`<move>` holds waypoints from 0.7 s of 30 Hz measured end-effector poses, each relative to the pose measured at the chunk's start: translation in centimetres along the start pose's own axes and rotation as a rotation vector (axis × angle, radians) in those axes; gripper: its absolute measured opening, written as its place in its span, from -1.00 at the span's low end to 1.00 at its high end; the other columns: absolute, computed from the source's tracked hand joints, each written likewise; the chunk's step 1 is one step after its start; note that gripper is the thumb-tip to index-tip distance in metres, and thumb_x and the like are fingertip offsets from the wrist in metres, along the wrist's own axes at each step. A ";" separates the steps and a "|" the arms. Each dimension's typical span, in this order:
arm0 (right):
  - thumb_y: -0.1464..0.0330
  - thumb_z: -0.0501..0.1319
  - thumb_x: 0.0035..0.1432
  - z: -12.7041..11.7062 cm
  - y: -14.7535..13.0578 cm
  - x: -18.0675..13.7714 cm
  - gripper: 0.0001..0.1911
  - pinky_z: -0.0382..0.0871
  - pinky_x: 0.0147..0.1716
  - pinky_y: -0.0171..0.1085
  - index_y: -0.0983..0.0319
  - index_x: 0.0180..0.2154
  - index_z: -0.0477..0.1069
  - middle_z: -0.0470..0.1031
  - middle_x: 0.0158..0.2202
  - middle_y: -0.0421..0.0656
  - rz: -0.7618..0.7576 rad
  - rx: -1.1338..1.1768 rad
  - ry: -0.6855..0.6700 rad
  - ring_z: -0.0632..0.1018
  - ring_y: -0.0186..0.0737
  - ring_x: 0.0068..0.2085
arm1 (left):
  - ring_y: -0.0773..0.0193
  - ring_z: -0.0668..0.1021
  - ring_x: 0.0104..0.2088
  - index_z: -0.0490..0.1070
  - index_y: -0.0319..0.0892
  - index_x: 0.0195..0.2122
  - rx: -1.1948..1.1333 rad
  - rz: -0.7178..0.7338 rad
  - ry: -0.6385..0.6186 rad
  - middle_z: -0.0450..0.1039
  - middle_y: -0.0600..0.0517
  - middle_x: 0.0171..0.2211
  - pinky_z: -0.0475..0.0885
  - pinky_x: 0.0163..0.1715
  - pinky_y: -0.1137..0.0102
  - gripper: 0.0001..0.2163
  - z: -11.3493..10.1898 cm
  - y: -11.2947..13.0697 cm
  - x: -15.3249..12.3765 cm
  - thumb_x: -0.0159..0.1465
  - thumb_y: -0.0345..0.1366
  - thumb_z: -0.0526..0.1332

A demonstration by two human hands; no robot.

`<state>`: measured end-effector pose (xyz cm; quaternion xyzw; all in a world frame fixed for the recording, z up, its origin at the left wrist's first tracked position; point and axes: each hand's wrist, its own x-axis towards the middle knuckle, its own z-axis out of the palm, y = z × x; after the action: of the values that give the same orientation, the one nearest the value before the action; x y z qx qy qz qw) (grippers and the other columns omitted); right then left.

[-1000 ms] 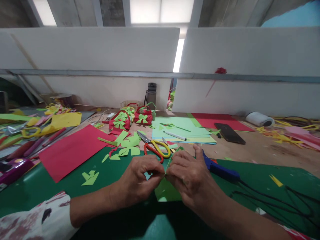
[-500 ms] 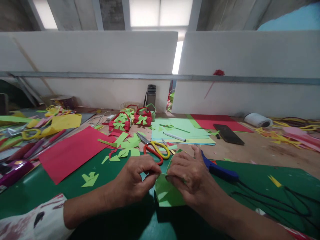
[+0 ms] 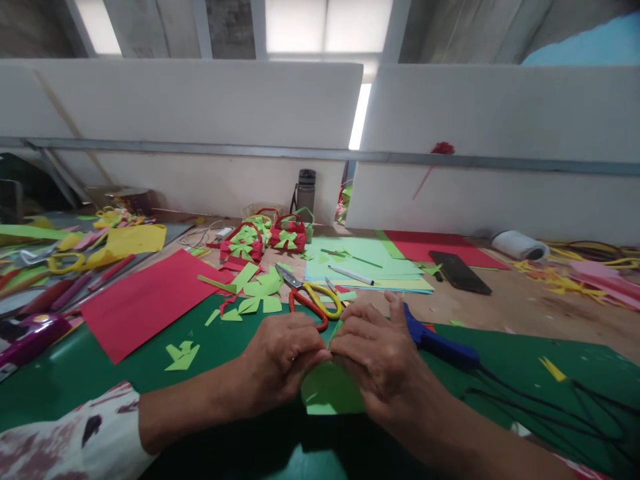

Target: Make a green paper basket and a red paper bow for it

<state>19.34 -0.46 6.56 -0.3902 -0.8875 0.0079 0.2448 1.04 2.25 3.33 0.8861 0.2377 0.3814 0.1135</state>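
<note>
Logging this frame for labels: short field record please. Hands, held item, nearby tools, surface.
left hand: fingers pinch green paper at its top edge
right hand: pinches the same paper, touching the left hand
scissors: red and yellow handles, just behind the hands
blue corded tool: lying beside the right hand
surface: green mat, red sheet on its left part

No writing, label, brand or number can be read here. The green paper (image 3: 327,395) is plain. The bottle (image 3: 306,191) and the phone (image 3: 459,272) show no legible marks.
</note>
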 end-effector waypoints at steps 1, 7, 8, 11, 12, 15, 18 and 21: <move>0.56 0.09 0.05 -0.2 0.0 0.0 -0.79 -0.22 0.02 0.11 0.20 -0.51 0.38 0.40 -0.49 -0.25 0.001 -0.003 0.009 0.38 -0.18 -0.24 | 0.38 0.28 -0.53 0.26 -0.22 -0.52 0.005 0.008 0.002 0.23 0.08 -0.58 0.17 -0.49 0.49 -0.76 -0.2 0.0 0.0 0.31 -0.36 0.01; 0.57 0.13 -0.02 -1.1 0.2 -0.3 -0.81 -0.10 -0.02 0.07 0.20 -0.56 0.34 0.37 -0.36 -0.21 0.015 0.003 0.108 0.36 -0.17 -0.21 | 0.38 0.27 -0.52 0.22 -0.21 -0.53 -0.040 0.008 0.004 0.24 0.08 -0.57 0.16 -0.50 0.49 -0.78 -1.2 0.1 0.1 0.29 -0.42 0.04; 0.58 0.12 -0.01 -1.2 0.2 -0.3 -0.80 -0.10 -0.01 0.07 0.20 -0.56 0.34 0.36 -0.35 -0.21 0.016 0.011 0.120 0.37 -0.16 -0.19 | 0.39 0.27 -0.52 0.22 -0.21 -0.53 -0.051 -0.001 0.010 0.24 0.09 -0.58 0.17 -0.49 0.49 -0.78 -1.4 0.1 0.1 0.29 -0.42 0.05; 0.61 0.11 0.00 -1.5 0.3 -0.4 -0.77 -0.16 0.05 0.08 0.18 -0.52 0.37 0.35 -0.32 -0.21 0.029 0.036 0.127 0.37 -0.17 -0.14 | 0.39 0.30 -0.51 0.22 -0.21 -0.52 -0.091 -0.027 0.009 0.25 0.09 -0.56 0.19 -0.46 0.49 -0.79 -1.8 0.1 0.2 0.29 -0.42 0.05; 0.63 0.11 -0.01 -1.6 0.3 -0.4 -0.76 -0.18 0.07 0.08 0.18 -0.51 0.37 0.35 -0.31 -0.21 0.032 0.043 0.127 0.37 -0.17 -0.12 | 0.39 0.30 -0.50 0.23 -0.22 -0.51 -0.108 -0.035 0.007 0.26 0.09 -0.55 0.19 -0.45 0.49 -0.79 -1.9 0.1 0.2 0.29 -0.43 0.05; 0.64 0.11 0.00 -1.9 0.5 -0.4 -0.76 -0.23 0.10 0.09 0.19 -0.51 0.36 0.36 -0.28 -0.21 0.038 0.061 0.129 0.36 -0.16 -0.07 | 0.39 0.31 -0.49 0.24 -0.22 -0.51 -0.138 -0.067 0.010 0.26 0.09 -0.54 0.19 -0.43 0.49 -0.80 -2.4 -0.1 -0.1 0.29 -0.43 0.06; 0.62 0.10 0.02 -1.9 0.9 -0.6 -0.76 -0.27 0.11 0.10 0.17 -0.50 0.35 0.38 -0.24 -0.20 0.044 0.064 0.126 0.34 -0.13 -0.01 | 0.41 0.30 -0.50 0.23 -0.22 -0.52 -0.134 -0.136 0.005 0.23 0.12 -0.56 0.17 -0.45 0.50 -0.78 -2.8 -0.4 -0.4 0.29 -0.41 0.07; 0.61 0.09 0.05 -1.9 1.3 -0.7 -0.75 -0.27 0.11 0.10 0.15 -0.47 0.36 0.39 -0.25 -0.21 0.036 0.058 0.128 0.34 -0.14 0.00 | 0.43 0.28 -0.53 0.22 -0.22 -0.54 -0.127 -0.188 -0.012 0.20 0.14 -0.58 0.15 -0.48 0.51 -0.76 -3.1 -0.7 -0.7 0.30 -0.39 0.06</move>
<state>21.44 -0.40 7.67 -0.3988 -0.8623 0.0132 0.3119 -1.88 2.54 4.74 0.8532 0.2944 0.3781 0.2060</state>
